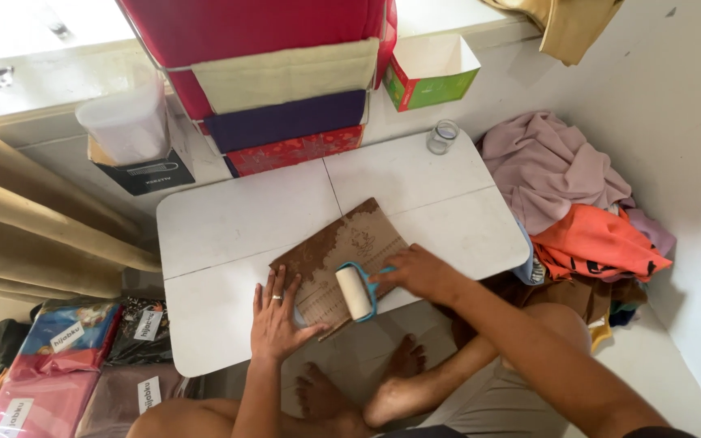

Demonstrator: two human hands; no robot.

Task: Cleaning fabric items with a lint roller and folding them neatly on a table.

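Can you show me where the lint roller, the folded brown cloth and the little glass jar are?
lint roller [355, 292], head view, on the middle of its white roll.
folded brown cloth [341, 242], head view, on its patterned top face.
little glass jar [443, 137], head view, on its clear side wall.

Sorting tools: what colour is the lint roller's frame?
Blue, with a cream roll: lint roller, head view.
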